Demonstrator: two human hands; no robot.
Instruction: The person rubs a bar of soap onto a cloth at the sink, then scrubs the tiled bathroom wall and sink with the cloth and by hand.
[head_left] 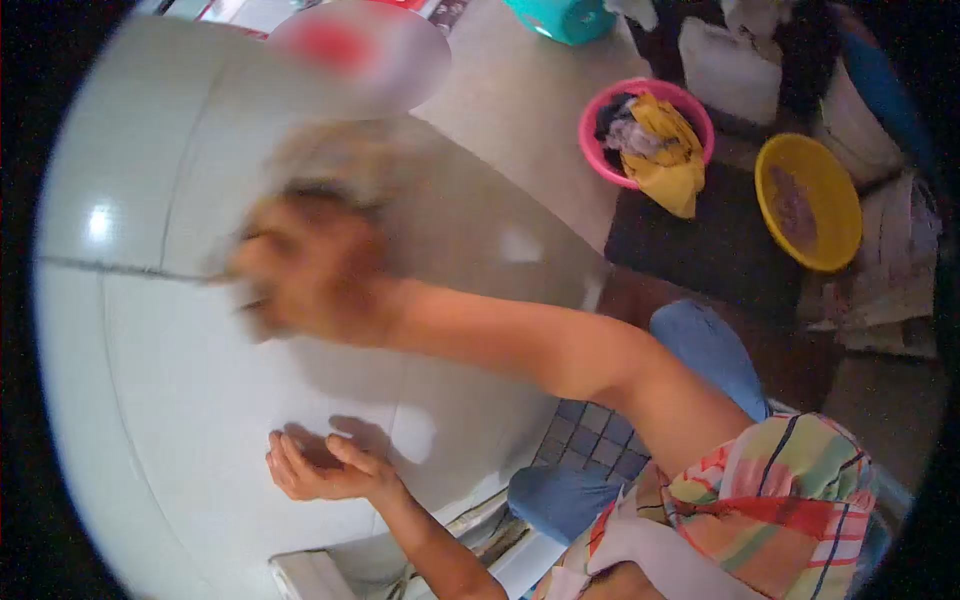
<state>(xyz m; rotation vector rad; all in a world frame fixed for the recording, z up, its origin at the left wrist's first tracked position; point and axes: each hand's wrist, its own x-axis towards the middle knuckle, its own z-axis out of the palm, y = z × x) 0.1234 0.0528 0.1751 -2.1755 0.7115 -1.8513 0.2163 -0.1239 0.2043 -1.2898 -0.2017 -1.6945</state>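
My right hand (pixel 320 265) is over the pale tiled surface (pixel 150 340), strongly smeared by motion. Dark patches and a brownish blur show around its fingers, and I cannot make out whether it holds anything. Lower in the view, my left hand (pixel 325 470) is palm up beside the same surface, its fingers slightly curled and the thumb apart, with nothing visible in it. A shadow falls near each hand. A blurred whitish round shape with a red patch (pixel 325 45) lies beyond my right hand.
A pink basin (pixel 590 150) holds yellow and dark cloth at the upper right. A yellow basin (pixel 810 255) stands beside it near a dark mat (pixel 690 240). A teal container (pixel 570 20) is at the top. A white block-like edge (pixel 310 575) shows below my left hand.
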